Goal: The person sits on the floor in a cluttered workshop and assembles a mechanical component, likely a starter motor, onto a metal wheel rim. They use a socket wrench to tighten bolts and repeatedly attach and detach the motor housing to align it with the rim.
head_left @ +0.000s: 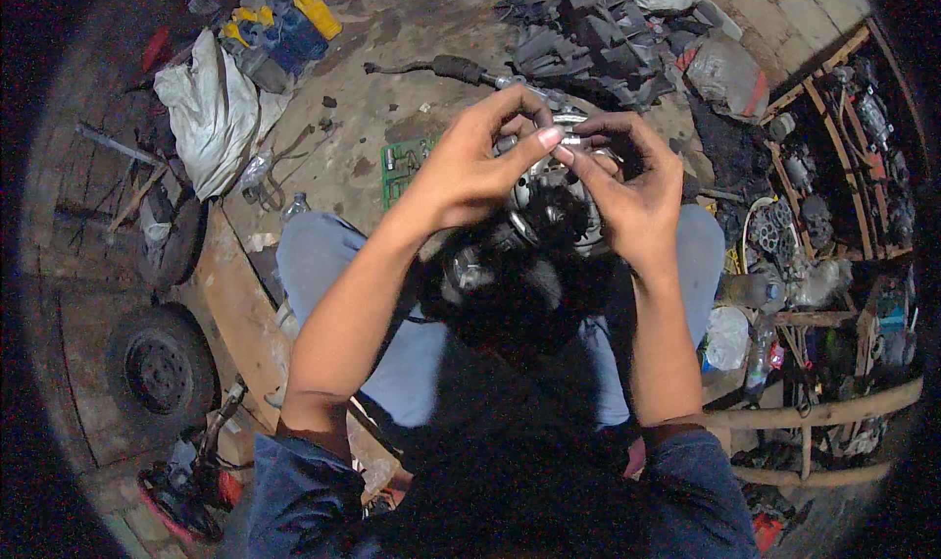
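Note:
My left hand (472, 167) and my right hand (639, 188) meet above my lap, fingers curled and tips pinched together. Between the thumbs and fingertips is a small shiny metal part (570, 140); its exact kind is hard to make out. Just below the hands, between my knees, sits a metal machine assembly (559, 188) with round silver and dark pieces, partly hidden by the hands and deep shadow. A green circuit board (392, 172) lies on the ground beside my left wrist.
Scrap dark strips (588, 49) are heaped ahead. White sacking (211, 113) lies at the far left, above a wheel with a tyre (162, 373). Wooden shelving (833, 417) with metal parts stands on the right. A wooden board (240, 304) lies by my left knee.

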A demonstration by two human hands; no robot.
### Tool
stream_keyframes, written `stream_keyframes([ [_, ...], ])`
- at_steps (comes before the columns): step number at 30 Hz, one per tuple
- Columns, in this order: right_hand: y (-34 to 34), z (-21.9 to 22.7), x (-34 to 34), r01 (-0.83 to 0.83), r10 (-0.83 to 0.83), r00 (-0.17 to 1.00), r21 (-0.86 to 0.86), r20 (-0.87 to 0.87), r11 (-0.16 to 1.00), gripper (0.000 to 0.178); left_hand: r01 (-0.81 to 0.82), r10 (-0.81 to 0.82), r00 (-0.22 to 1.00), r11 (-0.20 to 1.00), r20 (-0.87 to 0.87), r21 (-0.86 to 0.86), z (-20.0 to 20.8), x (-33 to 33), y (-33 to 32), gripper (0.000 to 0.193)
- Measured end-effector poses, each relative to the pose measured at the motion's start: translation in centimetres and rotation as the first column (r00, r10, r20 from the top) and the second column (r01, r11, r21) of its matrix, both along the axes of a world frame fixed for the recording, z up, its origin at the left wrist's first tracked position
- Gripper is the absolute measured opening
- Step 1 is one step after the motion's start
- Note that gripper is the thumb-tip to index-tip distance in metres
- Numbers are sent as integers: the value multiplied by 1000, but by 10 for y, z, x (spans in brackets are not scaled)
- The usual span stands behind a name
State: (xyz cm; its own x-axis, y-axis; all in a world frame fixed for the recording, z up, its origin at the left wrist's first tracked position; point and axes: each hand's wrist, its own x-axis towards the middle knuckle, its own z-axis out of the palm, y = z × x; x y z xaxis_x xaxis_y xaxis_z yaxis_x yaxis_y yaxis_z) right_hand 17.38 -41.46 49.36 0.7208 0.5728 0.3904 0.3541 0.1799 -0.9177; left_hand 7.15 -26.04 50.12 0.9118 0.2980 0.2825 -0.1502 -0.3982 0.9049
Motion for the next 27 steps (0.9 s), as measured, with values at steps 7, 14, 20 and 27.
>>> stream_keyframes([
  [7, 3, -5, 3, -57, 60, 991, -25, 122, 998, 14, -27, 25, 995, 999, -99, -19, -2, 1, 5, 30],
  [14, 9, -14, 1, -119, 115, 984, -22, -140, 993, 17, -64, 63, 994, 998, -93, -7, -3, -3, 7, 27],
  [20, 20, -29, -3, -215, 212, 908, 35, -360, 976, 22, -79, 38, 967, 985, -251, -154, -9, -18, 21, 27],
  [27, 59, -102, 2, -16, -64, 833, -140, -550, 990, 27, -555, 445, 823, 762, -354, -333, -117, -46, 84, 32],
])
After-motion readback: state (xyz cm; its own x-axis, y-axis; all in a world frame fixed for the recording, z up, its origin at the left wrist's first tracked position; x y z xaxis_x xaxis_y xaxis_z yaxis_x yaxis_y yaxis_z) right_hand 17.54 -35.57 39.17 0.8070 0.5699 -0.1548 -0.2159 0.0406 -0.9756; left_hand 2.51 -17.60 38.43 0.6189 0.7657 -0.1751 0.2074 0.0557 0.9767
